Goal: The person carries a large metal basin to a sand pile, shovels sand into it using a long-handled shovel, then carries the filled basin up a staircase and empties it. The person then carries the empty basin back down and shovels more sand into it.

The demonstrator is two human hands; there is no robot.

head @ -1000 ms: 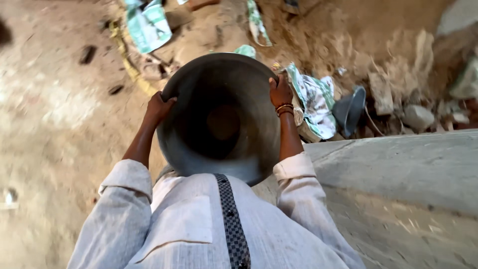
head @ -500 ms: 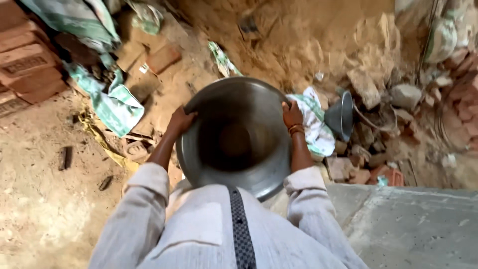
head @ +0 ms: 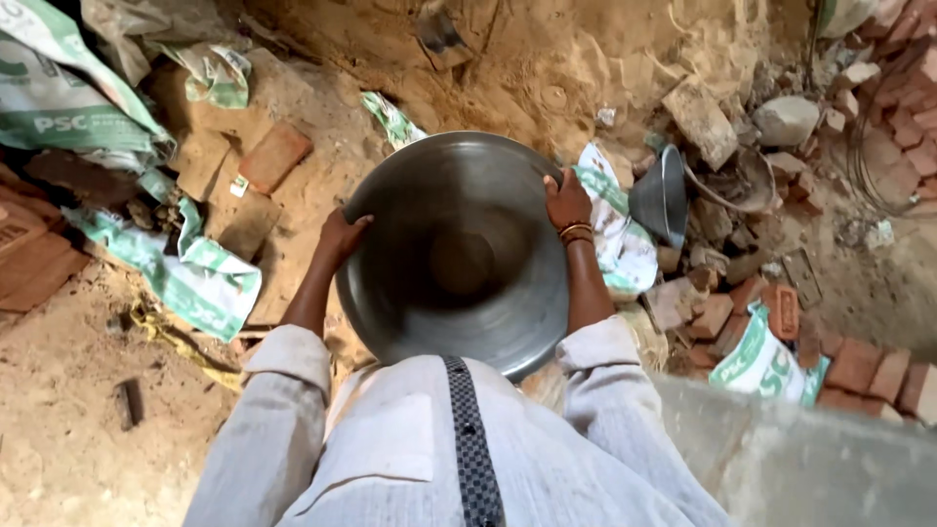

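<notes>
While both hands grip it, the round grey metal pan (head: 459, 254) sits empty.

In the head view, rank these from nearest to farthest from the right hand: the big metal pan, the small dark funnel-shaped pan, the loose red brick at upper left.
1. Big metal pan: the right hand grips its rim, on the right side.
2. Small dark funnel-shaped pan: just right of that hand, on the rubble.
3. Loose red brick: far across the big pan, upper left on the dirt.
</notes>
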